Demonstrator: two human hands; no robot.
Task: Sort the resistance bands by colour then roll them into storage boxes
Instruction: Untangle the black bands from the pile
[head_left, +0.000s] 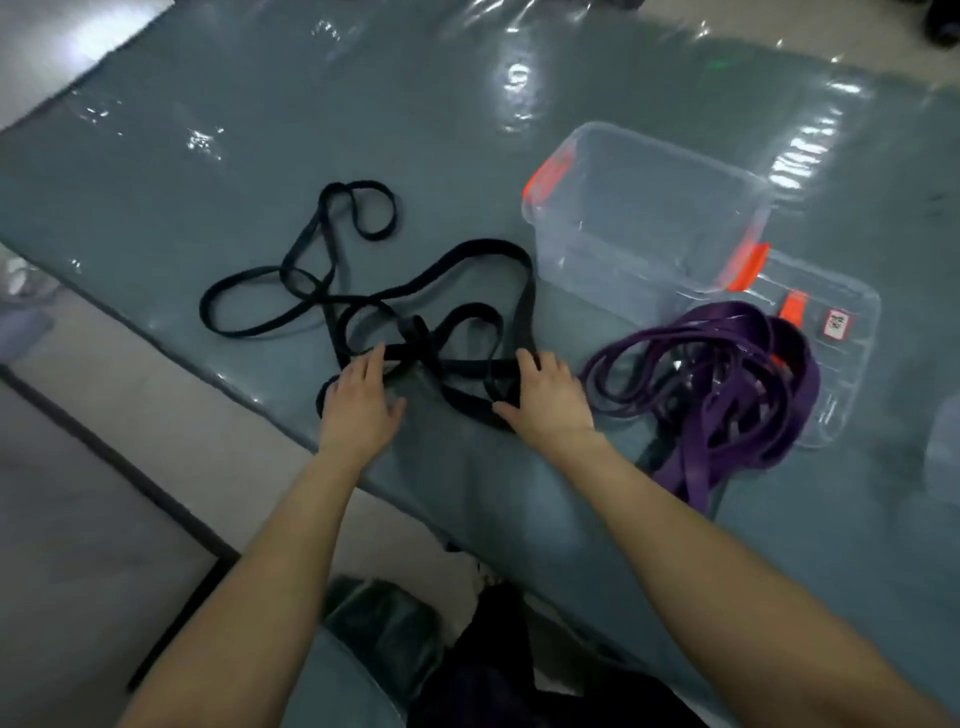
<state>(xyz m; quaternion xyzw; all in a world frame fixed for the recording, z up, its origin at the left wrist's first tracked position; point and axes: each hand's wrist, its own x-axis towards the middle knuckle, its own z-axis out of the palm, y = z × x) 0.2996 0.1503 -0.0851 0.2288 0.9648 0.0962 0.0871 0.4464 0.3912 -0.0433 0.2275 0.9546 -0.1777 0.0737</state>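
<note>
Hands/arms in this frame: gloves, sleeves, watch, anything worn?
Nothing worn. Left hand and right hand are bare, with no gloves. Left forearm and right forearm are uncovered to the frame edge, with no sleeve cuffs in view. No watch, bracelet or ring shows, though blur could hide a thin ring.

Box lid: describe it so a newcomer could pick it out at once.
On the grey-green table, look right of the open clear storage box. The lid lies flat there, partly under the purple bands. Unlike the box, it is shallow and bears a red-and-white sticker.
</note>
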